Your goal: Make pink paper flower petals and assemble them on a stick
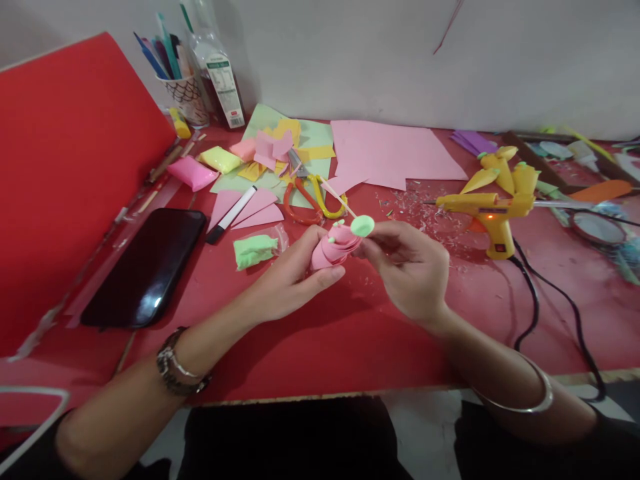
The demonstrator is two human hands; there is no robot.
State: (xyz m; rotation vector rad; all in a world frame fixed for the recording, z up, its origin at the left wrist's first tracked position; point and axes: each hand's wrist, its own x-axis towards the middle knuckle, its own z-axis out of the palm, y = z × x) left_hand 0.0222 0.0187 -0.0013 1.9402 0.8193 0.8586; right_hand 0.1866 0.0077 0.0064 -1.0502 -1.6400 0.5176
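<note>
My left hand (295, 277) is closed around a flower of rolled pink paper (333, 248), which lies tilted between thumb and fingers. Small light-green dots sit on the flower's upper side. At its right end is a round, light-green piece of clay (363, 226), pinched at its edge by my right hand (413, 267). The right fingertips are partly hidden behind the clay and the petals. A thin wooden stick (339, 197) slants up and left from the green clay. Just left of my left hand, a packet of green clay (256, 251) lies on the red table (310, 353).
A yellow glue gun (493, 210) with its light on rests at right, its cord hanging over the edge. Scissors (303, 200), pink paper (390, 150) and clay packets (193, 172) lie behind my hands. A phone (145, 267) and marker (233, 215) are at left.
</note>
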